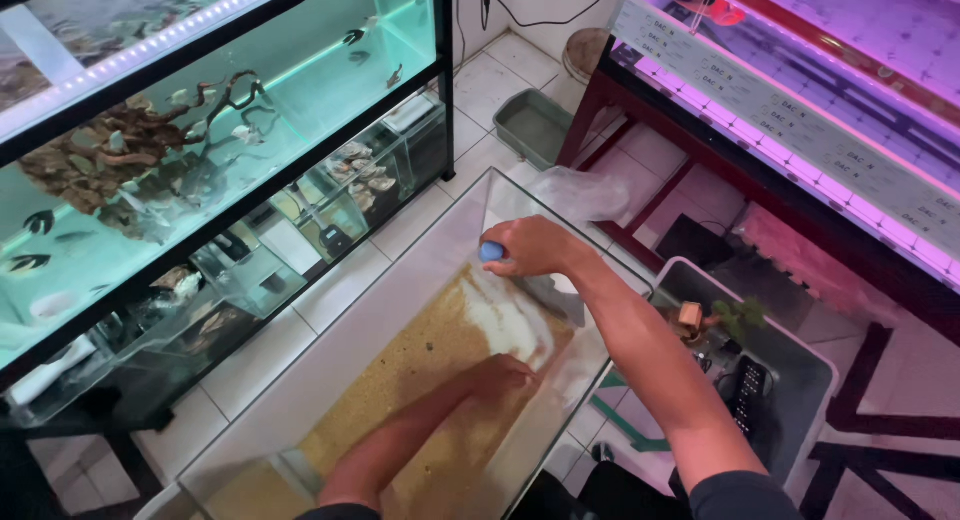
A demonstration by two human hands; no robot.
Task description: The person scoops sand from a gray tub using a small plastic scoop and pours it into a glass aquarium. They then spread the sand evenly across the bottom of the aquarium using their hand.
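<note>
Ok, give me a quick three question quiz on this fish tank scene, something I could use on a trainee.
1. True or false: the left hand rests on the yellow sand inside the glass tank.
2. What does the right hand grip? A) a net B) a blue-tipped handle C) a bucket
3. What lies in the grey tub to the right of the tank?

Key
1. True.
2. B; what the handle belongs to cannot be made out.
3. A green plant, a small brown block and a dark device.
</note>
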